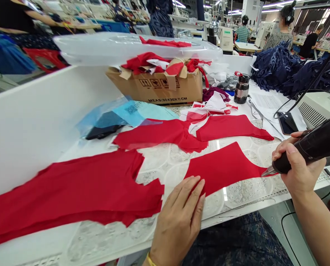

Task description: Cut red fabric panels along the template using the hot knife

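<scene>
My right hand point(300, 166) is wrapped round a black handheld tool point(317, 142) with a pointed metal tip. That tip touches the narrow right end of a red fabric piece point(223, 168) near the table's front edge. Flat on the left end of the same piece lies my left hand point(181, 210), fingers stretched out and side by side, holding nothing. To its left is a large stack of red fabric point(78, 188). Farther back lie two more red pieces, one in the middle point(162, 135) and one at the right point(231, 126).
A cardboard box point(159, 87) of red scraps stands at the back, near a blue plastic bag point(126, 112). On the right are a dark jar point(241, 88), papers, a phone point(287, 122), navy fabric point(286, 70) and a pale machine point(320, 107). Cables hang at the right.
</scene>
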`<state>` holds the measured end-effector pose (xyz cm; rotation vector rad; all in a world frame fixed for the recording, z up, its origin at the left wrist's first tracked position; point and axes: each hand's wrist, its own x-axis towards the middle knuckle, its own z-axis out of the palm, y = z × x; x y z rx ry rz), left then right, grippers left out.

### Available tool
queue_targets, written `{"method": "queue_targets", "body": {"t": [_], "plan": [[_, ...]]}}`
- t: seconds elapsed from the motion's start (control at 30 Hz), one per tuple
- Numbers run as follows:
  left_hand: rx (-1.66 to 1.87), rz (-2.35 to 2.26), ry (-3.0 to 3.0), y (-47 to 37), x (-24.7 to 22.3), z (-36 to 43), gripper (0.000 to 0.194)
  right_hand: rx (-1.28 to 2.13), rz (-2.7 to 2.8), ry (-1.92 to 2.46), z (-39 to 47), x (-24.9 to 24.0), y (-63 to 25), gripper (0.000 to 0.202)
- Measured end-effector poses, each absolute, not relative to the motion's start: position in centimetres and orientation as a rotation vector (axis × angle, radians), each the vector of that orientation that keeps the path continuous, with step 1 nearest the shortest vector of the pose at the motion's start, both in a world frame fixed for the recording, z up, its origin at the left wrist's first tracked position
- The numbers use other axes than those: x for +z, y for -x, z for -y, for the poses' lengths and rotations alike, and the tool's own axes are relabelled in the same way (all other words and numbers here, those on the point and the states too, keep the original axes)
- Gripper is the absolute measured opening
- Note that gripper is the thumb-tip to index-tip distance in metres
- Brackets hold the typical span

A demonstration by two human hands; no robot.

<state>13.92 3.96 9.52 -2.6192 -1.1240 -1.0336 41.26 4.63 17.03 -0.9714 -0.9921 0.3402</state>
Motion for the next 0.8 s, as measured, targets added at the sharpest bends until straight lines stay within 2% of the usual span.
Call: {"method": "queue_targets", "body": {"t": [0.17,0.3,0.53,0.8], "plan": [[-1.003,1.060,2.774,-16.6,9.9,-3.8,0.036,0.349,1.015,0.991,-4.6,16.6,-41.2,0.025],[-0.873,0.885,2.990,-20.3,10.3,-3.9,0.042,0.310,0.978,0.957,-4.3,17.3,-41.5,0.030],[-0.741,0.722,3.137,-25.2,10.1,-4.4,0.071,0.262,0.947,0.996,-3.9,17.6,-43.1,0.034],[-0.682,0.661,3.247,-26.4,9.7,-4.6,0.081,0.261,0.968,0.986,-3.7,17.2,-43.5,0.032]]}}
